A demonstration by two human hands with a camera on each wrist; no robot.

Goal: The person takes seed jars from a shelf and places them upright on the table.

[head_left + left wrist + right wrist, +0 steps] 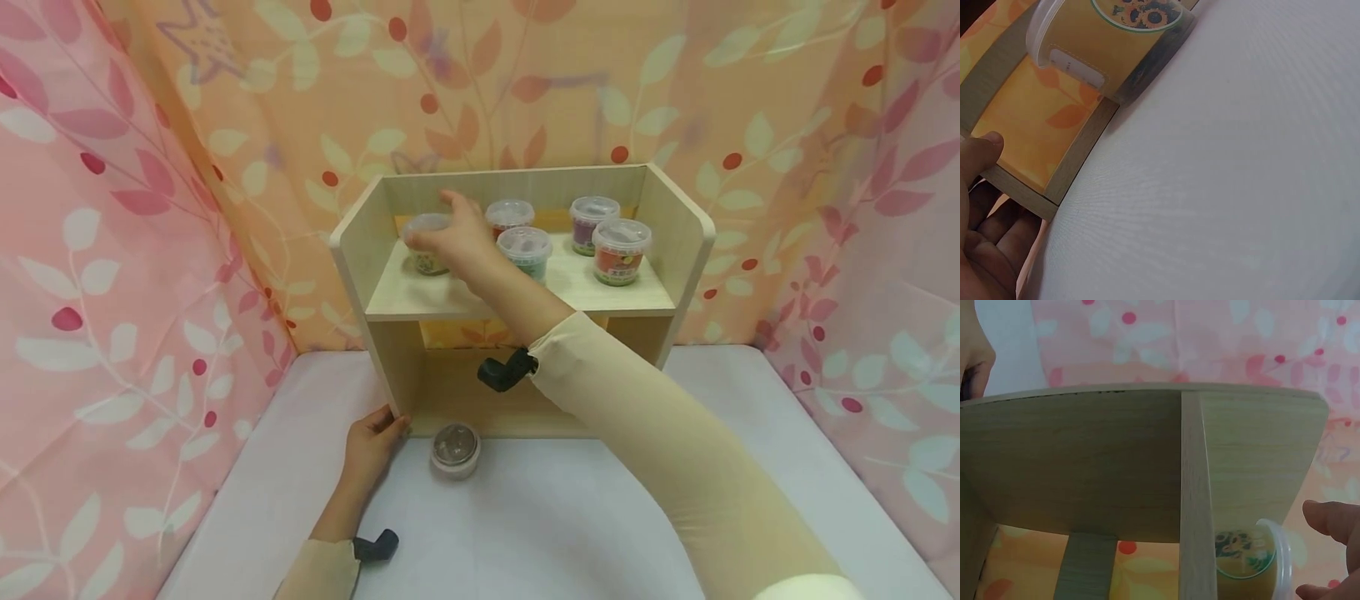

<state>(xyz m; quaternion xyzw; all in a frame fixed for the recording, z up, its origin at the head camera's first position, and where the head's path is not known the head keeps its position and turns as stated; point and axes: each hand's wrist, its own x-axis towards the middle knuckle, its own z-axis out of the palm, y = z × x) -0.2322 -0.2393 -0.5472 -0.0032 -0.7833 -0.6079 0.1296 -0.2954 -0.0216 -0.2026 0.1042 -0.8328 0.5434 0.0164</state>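
Note:
My left hand (371,446) grips the lower front corner of a pale wooden two-tier shelf (521,315), thumb on one face of its side panel and fingers on the other. Just right of that hand, a lidded plastic cup (455,462) stands on the table; the left wrist view shows its yellow sunflower label. Over the upper tier reaches my right hand (459,237), its thumb and fingers spread at the leftmost lidded cup (429,262). In the right wrist view a gap shows between the fingertips (1317,515) and that cup's lid (1283,565).
Several more lidded cups stand on the upper tier: a red one (510,213), a green one (525,254), a purple one (594,225) and an orange-red one (619,254). White cloth (525,533) covers the table. Leaf-patterned curtains (480,83) hang around it.

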